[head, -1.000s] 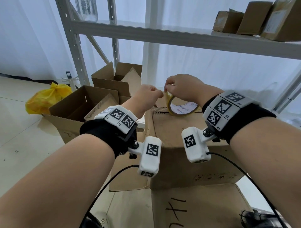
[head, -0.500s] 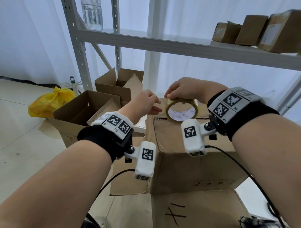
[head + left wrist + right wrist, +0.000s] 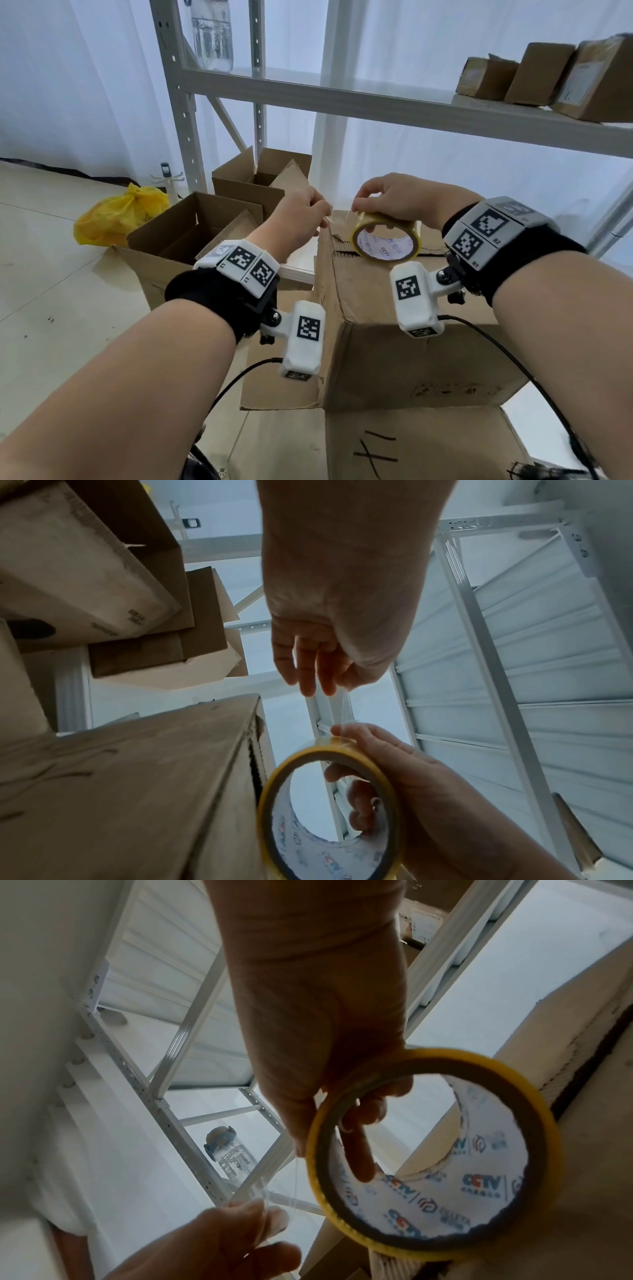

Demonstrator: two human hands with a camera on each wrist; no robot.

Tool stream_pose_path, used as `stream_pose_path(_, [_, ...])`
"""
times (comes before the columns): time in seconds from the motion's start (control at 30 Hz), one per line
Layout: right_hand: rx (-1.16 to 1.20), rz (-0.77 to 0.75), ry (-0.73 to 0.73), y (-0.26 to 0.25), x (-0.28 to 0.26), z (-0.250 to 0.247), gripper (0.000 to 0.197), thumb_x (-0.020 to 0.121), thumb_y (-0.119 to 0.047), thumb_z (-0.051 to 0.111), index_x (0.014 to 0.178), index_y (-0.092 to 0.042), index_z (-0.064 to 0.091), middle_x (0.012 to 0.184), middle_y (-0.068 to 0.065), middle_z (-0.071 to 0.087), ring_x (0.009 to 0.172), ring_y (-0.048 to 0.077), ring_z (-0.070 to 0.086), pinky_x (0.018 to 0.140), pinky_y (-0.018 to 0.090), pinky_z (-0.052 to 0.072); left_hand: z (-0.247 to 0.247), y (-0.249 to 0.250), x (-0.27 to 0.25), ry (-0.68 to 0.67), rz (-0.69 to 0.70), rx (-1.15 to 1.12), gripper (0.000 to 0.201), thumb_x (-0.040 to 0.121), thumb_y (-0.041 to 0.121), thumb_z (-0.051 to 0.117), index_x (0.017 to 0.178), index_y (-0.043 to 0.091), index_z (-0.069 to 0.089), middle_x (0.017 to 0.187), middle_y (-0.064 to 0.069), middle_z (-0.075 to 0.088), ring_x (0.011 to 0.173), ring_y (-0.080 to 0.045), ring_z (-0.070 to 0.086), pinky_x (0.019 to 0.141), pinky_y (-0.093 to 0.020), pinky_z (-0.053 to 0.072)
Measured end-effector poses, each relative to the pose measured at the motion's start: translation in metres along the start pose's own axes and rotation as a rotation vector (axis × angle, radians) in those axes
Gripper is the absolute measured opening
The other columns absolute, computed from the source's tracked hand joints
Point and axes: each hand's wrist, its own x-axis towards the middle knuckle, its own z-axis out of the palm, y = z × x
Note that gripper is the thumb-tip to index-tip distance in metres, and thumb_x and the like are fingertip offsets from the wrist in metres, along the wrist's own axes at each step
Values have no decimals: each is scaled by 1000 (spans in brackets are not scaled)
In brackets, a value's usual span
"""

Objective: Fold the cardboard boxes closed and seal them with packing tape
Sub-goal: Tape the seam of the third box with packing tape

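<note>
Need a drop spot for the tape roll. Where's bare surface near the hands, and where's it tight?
Free: the box top right of the tape roll, under the right hand; and bare floor in front of the yellow bag. Crowded: the box's left corner, where the left hand pinches the tape end, and the open boxes beyond.

the closed brown cardboard box [image 3: 404, 329] stood in front of the person, on top of another cardboard box marked with black pen strokes [image 3: 421, 448]. the yellow-edged roll of clear packing tape [image 3: 386, 237] was at its top far edge, under the right hand [image 3: 394, 200]; the left hand [image 3: 301, 219] was just left of it. two open cardboard boxes [image 3: 191, 236] sat further left on the floor, a yellow plastic bag [image 3: 120, 214] beyond them. small brown boxes [image 3: 548, 77] stood on the grey metal shelf [image 3: 376, 102] above.
</note>
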Motion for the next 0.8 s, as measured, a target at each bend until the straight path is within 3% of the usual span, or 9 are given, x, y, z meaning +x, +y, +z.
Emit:
stream_pose_path(0.13, [52,-10,65,4,-3,-1,15,93,-37,59,100,-24,64,95,-1,60,78,14,59,62,24,45,6,4,0,-2,44,-74,10,98,20,47,92,16,53,89,-1,64,79,-11,60,70,-20,50])
stream_pose_path(0.23, [110,-38,139,7,-3,2,14,93,-31,59,98,-18,63,89,-2,58,73,10,56,59,22,44,3,-3,-1,-9,103,-74,10,95,28,54,99,18,55,99,-3,65,92,-15,61,78,-22,49])
stream_pose_path(0.3, [119,-66,197,8,-3,6,13,94,-28,59,97,-16,63,92,-3,55,74,9,54,60,21,41,2,-13,-2,-102,78,-17,34,90,36,61,117,18,51,114,0,61,103,-12,58,82,-18,46])
stream_pose_path(0.4, [32,-111,249,7,-1,11,11,95,-27,56,95,-18,62,101,-4,53,87,13,52,67,22,37,9,-22,-4,-246,-15,38,83,76,47,70,142,16,30,138,-1,48,123,-16,49,101,-32,44])
stream_pose_path(0.47, [-24,-132,251,6,1,10,10,95,-28,55,95,-20,61,103,-5,53,91,14,51,67,21,35,13,-22,-4,-267,-48,54,101,73,50,72,149,17,15,146,2,39,129,-15,42,107,-32,35])
stream_pose_path(0.57, [-86,-162,211,5,-1,2,8,95,-29,55,93,-23,61,100,-7,54,91,13,51,74,23,37,16,-24,-6,-383,-38,194,80,82,42,68,148,23,26,149,6,32,131,-11,33,104,-24,25])
stream_pose_path(0.67, [-200,-175,82,7,-7,-8,7,94,-31,57,92,-26,63,88,-13,51,91,12,50,82,29,39,15,-35,-5,-445,-47,307,66,84,50,63,142,34,37,156,10,19,141,-17,21,110,-33,22])
stream_pose_path(0.8, [-334,-130,-24,8,-9,-7,7,94,-32,56,94,-29,62,86,-14,51,93,14,51,81,31,39,16,-44,-5,-385,-47,371,57,82,57,60,134,43,41,157,11,11,143,-25,12,114,-46,15])
